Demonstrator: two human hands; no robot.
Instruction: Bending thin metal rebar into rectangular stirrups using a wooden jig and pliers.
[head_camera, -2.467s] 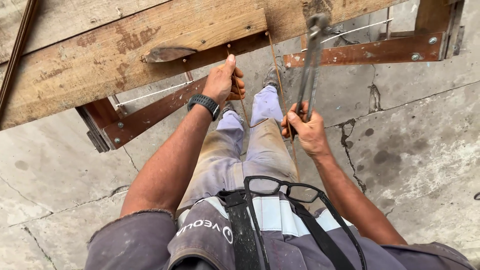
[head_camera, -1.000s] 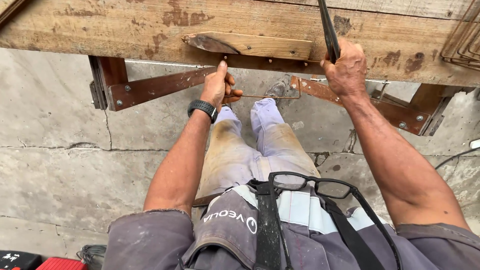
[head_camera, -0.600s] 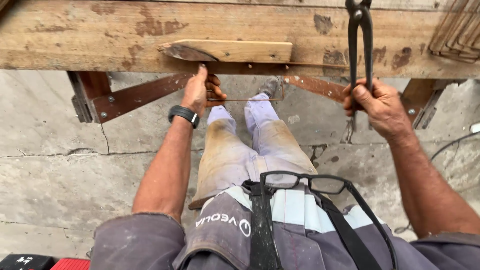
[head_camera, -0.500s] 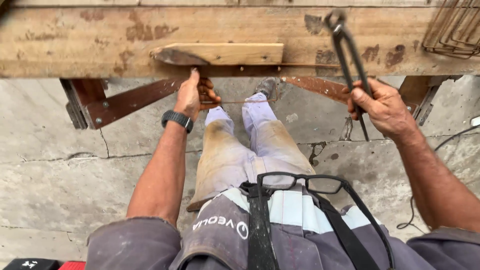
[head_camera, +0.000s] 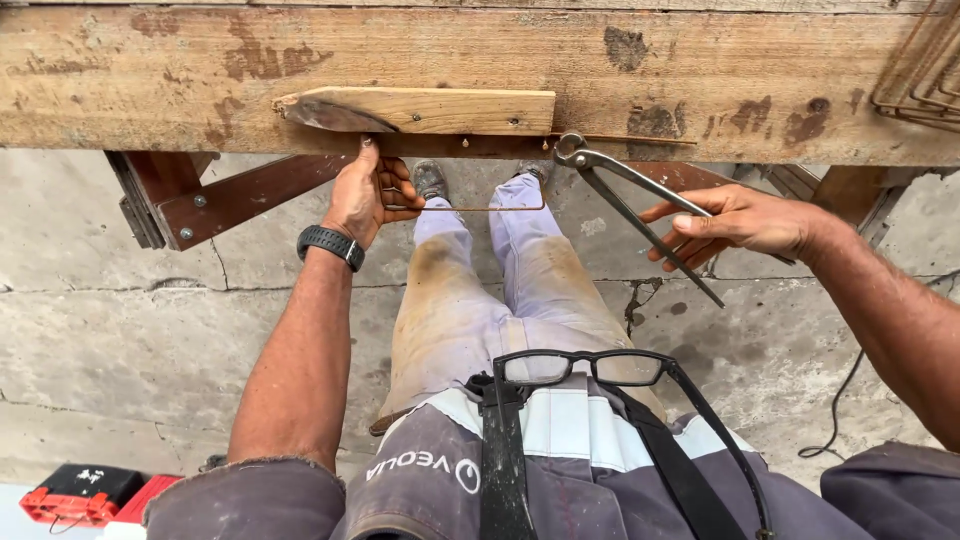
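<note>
Left hand (head_camera: 362, 195) fingers closed round bent wire (head_camera: 470, 208); right hand (head_camera: 735, 222) fingers clasping pincers (head_camera: 625, 200) handles (jaws near shut). Best: hold wire steady against tabletop (head_camera: 150, 80) edge, seat jaws squarely.

- Left arm: extended forward, forearm nearly straight, wrist banded by a dark watch.
- Left hand (head_camera: 362, 195): fingers curled closed, thumb pointing up, knuckles turned outward.
- Right arm: reaches in from the right side, elbow bent.
- Right hand (head_camera: 745, 222): level with the left hand and well apart from it, fingers wrapped loosely, index finger extended.
</note>
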